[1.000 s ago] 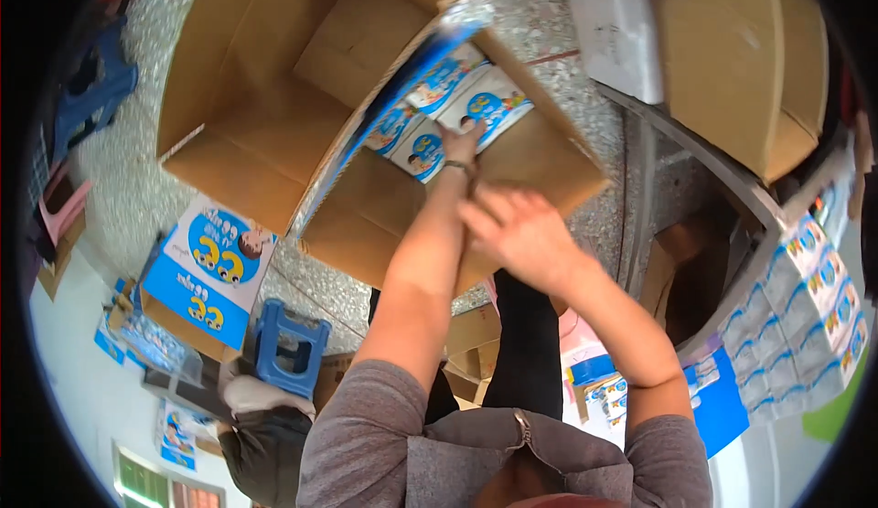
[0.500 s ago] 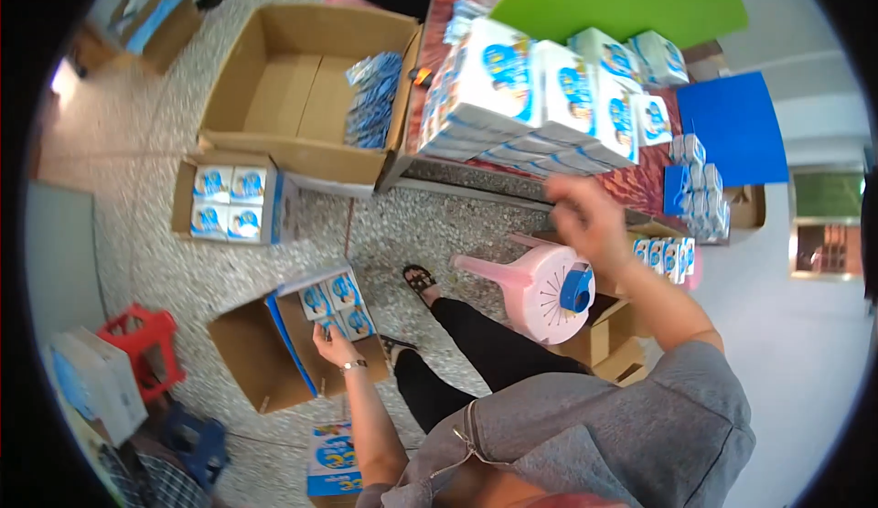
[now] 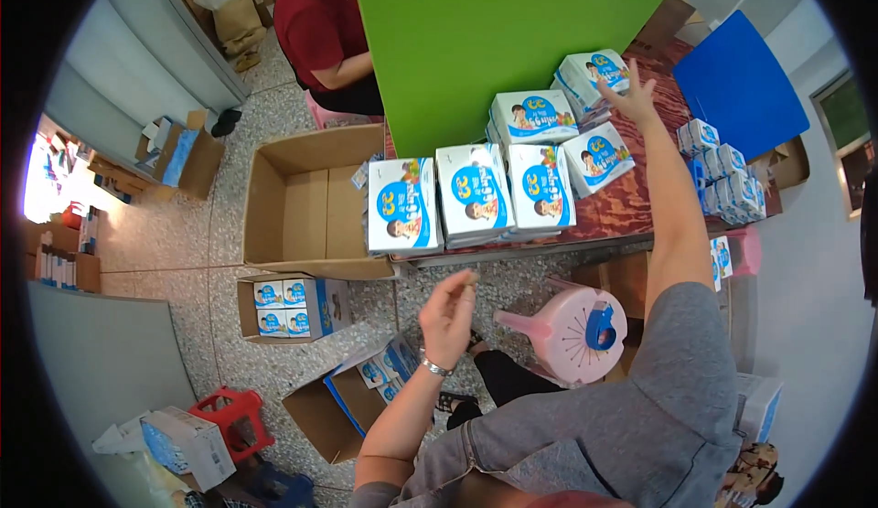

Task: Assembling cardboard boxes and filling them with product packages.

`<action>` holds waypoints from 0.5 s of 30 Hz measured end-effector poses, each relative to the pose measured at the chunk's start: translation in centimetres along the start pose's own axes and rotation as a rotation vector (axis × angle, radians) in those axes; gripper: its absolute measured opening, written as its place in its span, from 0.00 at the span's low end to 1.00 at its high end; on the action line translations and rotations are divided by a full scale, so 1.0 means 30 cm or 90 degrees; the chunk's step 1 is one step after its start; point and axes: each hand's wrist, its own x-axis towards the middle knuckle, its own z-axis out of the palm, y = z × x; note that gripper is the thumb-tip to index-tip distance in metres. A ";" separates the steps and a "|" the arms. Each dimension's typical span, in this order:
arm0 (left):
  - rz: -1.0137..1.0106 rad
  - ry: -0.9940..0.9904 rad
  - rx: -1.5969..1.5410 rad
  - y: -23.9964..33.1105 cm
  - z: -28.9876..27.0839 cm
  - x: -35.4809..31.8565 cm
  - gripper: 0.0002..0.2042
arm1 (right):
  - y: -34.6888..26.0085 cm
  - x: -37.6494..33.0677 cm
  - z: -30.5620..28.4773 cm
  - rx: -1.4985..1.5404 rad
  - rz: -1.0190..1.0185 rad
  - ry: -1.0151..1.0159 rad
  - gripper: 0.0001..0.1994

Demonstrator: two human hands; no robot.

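Note:
My right hand reaches across the table with its fingers spread, at the right edge of a white-and-blue pack at the back. Whether the fingertips touch that pack is hard to tell. Closer in, a tilted pack lies below my wrist, and stacked packs line the table's front edge. My left hand hovers over the floor in front of the table, fingers bent together. Anything pinched at its tips is too small to make out. Below it stands an open carton partly filled with similar packs.
A pink stool stands between my body and the table. A large open carton adjoins the table's left end, with a smaller filled box below. A green board rises behind the packs; a person in a red top sits beyond.
My left hand has risen out of the floor carton toward the table. My right hand has stretched from above the stool to the back packs. The view has shifted toward the table.

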 end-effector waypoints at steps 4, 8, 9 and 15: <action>-0.033 -0.066 -0.040 0.038 0.124 0.096 0.14 | 0.014 0.047 0.093 0.006 -0.001 -0.109 0.61; -0.085 -0.147 -0.152 0.126 0.277 0.272 0.15 | 0.039 0.034 0.103 0.108 -0.050 -0.040 0.51; -0.106 -0.184 -0.205 0.151 0.332 0.332 0.16 | 0.046 0.025 0.091 0.188 -0.055 -0.008 0.47; -0.143 -0.224 -0.178 0.119 0.634 0.755 0.26 | 0.061 -0.091 0.019 0.344 -0.137 -0.046 0.31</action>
